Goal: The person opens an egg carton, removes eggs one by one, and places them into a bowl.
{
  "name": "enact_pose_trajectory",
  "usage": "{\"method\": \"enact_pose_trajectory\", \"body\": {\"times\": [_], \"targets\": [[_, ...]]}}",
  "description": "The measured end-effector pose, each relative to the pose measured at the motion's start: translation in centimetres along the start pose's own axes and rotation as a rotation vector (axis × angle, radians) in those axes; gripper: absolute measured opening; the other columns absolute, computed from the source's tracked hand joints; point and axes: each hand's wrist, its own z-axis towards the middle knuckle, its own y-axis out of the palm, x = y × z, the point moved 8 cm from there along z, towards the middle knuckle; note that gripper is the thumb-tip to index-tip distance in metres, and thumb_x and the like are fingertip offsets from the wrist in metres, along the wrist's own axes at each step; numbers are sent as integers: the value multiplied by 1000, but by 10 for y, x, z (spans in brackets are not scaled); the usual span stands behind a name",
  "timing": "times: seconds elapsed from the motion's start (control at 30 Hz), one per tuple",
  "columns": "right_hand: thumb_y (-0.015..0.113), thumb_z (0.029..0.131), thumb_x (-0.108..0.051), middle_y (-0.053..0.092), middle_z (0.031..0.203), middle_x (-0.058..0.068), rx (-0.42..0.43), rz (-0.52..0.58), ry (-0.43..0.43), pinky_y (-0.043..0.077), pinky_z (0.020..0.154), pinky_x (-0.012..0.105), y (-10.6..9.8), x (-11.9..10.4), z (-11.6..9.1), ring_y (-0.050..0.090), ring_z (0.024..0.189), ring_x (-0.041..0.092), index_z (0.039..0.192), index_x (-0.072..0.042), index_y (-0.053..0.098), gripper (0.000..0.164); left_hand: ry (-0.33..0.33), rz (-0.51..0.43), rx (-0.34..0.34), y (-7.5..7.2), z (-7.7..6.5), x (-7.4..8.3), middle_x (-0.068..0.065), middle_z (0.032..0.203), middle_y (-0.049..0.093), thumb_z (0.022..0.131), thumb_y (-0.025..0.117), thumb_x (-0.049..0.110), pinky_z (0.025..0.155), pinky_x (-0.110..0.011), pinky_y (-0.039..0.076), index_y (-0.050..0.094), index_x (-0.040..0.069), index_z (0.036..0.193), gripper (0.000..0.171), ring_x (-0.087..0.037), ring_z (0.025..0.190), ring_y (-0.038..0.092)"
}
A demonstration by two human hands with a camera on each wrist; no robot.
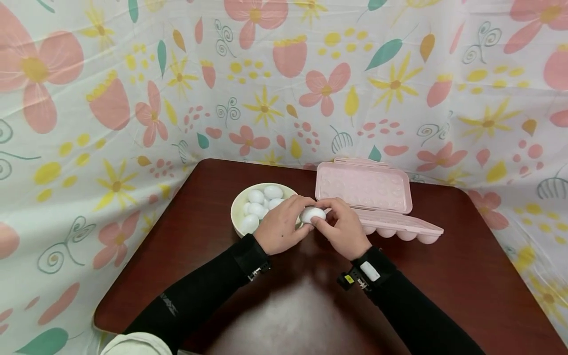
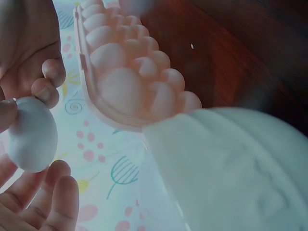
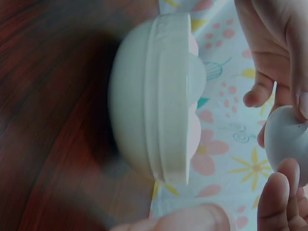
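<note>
A white egg (image 1: pixel 312 215) is held up above the table between both hands. My left hand (image 1: pixel 282 226) pinches it from the left, and my right hand (image 1: pixel 342 229) has thumb and fingers on its right side. Several more white eggs (image 1: pixel 257 211) lie in a cream bowl (image 1: pixel 235 217), partly hidden behind the left hand. Behind the right hand is a pink egg carton (image 1: pixel 410 225) with its lid (image 1: pixel 364 187) raised; the hand covers part of its base. Close views from both wrists show fingertips of two hands around the egg (image 2: pixel 32 134).
The dark red-brown table (image 1: pixel 448 276) carries the bowl and the carton side by side. A floral curtain (image 1: pixel 284 98) hangs close behind its far edge and along the sides. A pale round object (image 1: pixel 135 344) shows at the bottom left.
</note>
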Motion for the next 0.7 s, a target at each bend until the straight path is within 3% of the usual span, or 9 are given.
{"method": "enact_pose_trajectory", "body": {"times": [0.17, 0.33, 0.47, 0.7], "targets": [[73, 94, -17, 61, 105, 0, -5, 68, 48, 49, 63, 28, 7, 1, 5, 58, 67, 15, 120, -15, 65, 27, 13, -3, 25, -7, -2, -3, -1, 121, 58, 94, 73, 18, 88, -25, 48, 58, 12, 132, 42, -12, 107, 55], [70, 97, -19, 60, 104, 2, -64, 143, 107, 49, 59, 29, 19, 3, 4, 60, 67, 17, 123, -15, 63, 27, 12, 20, 11, -12, -7, -8, -1, 119, 60, 94, 73, 22, 86, -26, 49, 60, 12, 129, 39, -12, 107, 57], [67, 99, -19, 60, 111, 1, -90, 131, 97, 51, 65, 31, 22, 2, 4, 62, 77, 16, 127, -15, 61, 28, -3, 22, -2, -20, -11, -20, -3, 118, 61, 91, 76, 20, 84, -28, 50, 62, 11, 126, 38, -14, 104, 59], [64, 97, -11, 63, 116, 9, -51, 77, 80, 51, 78, 33, 12, 9, 2, 63, 91, 17, 129, -12, 60, 32, -201, 40, -26, -42, -37, -70, -3, 119, 63, 89, 78, 16, 88, -33, 48, 66, 10, 123, 37, -16, 103, 59]]}}
